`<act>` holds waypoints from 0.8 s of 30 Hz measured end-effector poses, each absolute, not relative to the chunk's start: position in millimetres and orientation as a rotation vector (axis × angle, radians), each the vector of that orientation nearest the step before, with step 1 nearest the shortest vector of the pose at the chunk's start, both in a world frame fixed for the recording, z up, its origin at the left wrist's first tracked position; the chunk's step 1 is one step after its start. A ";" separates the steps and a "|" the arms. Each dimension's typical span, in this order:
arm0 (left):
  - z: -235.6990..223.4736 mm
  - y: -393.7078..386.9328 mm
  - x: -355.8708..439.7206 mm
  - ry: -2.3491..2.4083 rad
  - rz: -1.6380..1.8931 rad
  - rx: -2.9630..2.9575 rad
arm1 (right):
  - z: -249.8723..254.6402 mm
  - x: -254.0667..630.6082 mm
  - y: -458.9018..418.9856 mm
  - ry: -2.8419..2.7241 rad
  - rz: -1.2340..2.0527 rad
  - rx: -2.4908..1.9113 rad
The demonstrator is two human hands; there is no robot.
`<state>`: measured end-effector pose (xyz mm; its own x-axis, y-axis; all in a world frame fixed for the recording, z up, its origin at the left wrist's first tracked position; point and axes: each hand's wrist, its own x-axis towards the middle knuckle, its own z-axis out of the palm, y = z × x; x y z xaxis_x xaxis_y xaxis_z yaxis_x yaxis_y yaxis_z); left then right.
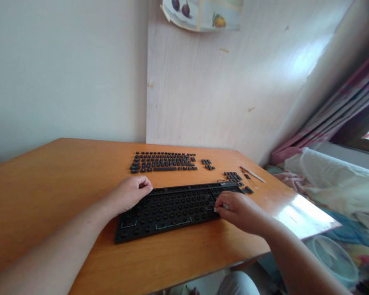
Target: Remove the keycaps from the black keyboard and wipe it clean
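Observation:
A black keyboard with its keycaps off lies slightly angled on the wooden table, bare switches and a few wire stabilizer bars showing. My left hand is at its back left corner, fingers curled and closed on the rim. Over the right part of the keyboard, my right hand is closed in a pinch around a small white scrap, perhaps tissue, mostly hidden by the fingers. Behind the keyboard, loose black keycaps are set out in keyboard order. More number-pad keycaps sit behind its right end.
A white pen-like stick and a thin wire tool lie at the table's right side. The wooden table meets a wall at the back. Beyond its right edge are bedding and a clear plastic tub.

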<state>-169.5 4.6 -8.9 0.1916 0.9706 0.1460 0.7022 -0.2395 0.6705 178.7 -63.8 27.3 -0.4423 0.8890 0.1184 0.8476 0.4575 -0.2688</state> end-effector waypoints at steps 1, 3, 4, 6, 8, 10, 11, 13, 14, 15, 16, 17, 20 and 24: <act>-8.9 4.4 -169.4 1.561 0.779 2.012 | 26.8 176.9 -64.0 -2.476 0.238 -1.502; -8.6 4.3 -169.3 1.556 0.784 2.012 | 26.5 173.0 -64.9 -2.492 0.225 -1.498; -8.4 4.4 -169.2 1.552 0.787 2.011 | 26.5 171.0 -65.5 -2.496 0.220 -1.496; -8.2 4.8 -169.3 1.547 0.787 2.010 | 26.5 167.6 -66.4 -2.491 0.213 -1.499; -8.7 5.5 -169.7 1.549 0.785 2.010 | 26.4 165.3 -66.5 -2.480 0.217 -1.508; -10.3 6.6 -170.3 1.550 0.781 2.015 | 26.0 163.5 -65.7 -2.481 0.232 -1.506; -11.3 7.2 -170.6 1.547 0.782 2.020 | 25.7 162.7 -65.1 -2.484 0.236 -1.502; -13.3 8.2 -171.0 1.542 0.788 2.031 | 25.2 160.9 -63.9 -2.492 0.239 -1.493; -14.0 8.6 -171.1 1.538 0.786 2.038 | 25.0 159.9 -63.3 -2.495 0.239 -1.494; -14.4 8.7 -171.2 1.537 0.785 2.043 | 24.9 158.9 -62.9 -2.495 0.239 -1.497; -14.6 8.7 -171.1 1.538 0.784 2.047 | 24.9 158.0 -62.6 -2.494 0.239 -1.501; -14.4 8.6 -170.9 1.540 0.785 2.049 | 25.0 157.0 -62.5 -2.494 0.240 -1.503; -13.0 7.5 -170.0 1.545 0.799 2.050 | 25.8 154.5 -62.6 -2.495 0.232 -1.495; -10.5 5.7 -168.5 1.546 0.800 2.039 | 27.8 149.8 -64.3 -2.485 0.260 -1.461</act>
